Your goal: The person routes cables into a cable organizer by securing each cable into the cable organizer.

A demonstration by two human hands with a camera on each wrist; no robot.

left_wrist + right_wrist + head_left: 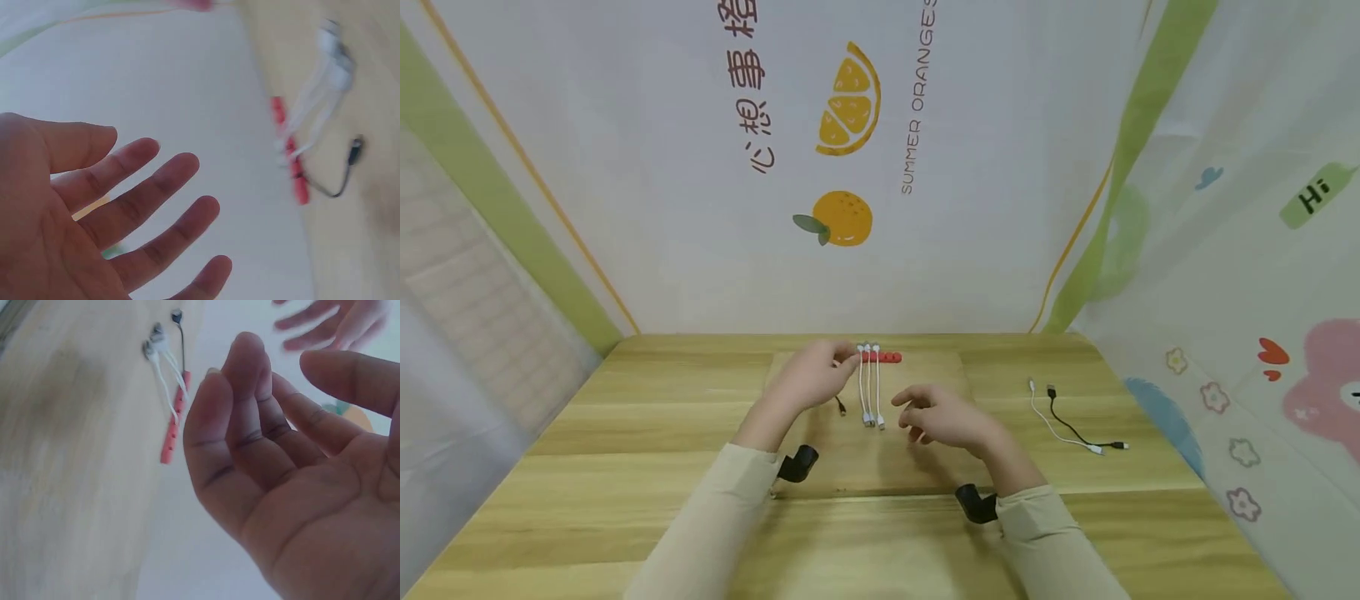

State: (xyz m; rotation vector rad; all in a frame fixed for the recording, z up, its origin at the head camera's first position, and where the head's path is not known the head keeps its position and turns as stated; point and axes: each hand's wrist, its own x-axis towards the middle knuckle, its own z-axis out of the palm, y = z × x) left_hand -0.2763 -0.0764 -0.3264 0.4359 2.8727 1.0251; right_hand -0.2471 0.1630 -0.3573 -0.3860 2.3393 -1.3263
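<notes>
Along the far edge of the board lies a red cable holder with a row of slots, seen also as the red strip in the left wrist view. White charging cables run from it toward the front, side by side. A short black cable shows only its near end, the rest hidden behind my left hand. That hand hovers just left of the holder, fingers spread and relaxed with nothing held. My right hand is right of the white cables, its fingers loosely bent and the palm bare.
A white cable and a black cable lie on the wooden table at the right. A pale wooden board sits under the holder. A printed cloth hangs behind the table.
</notes>
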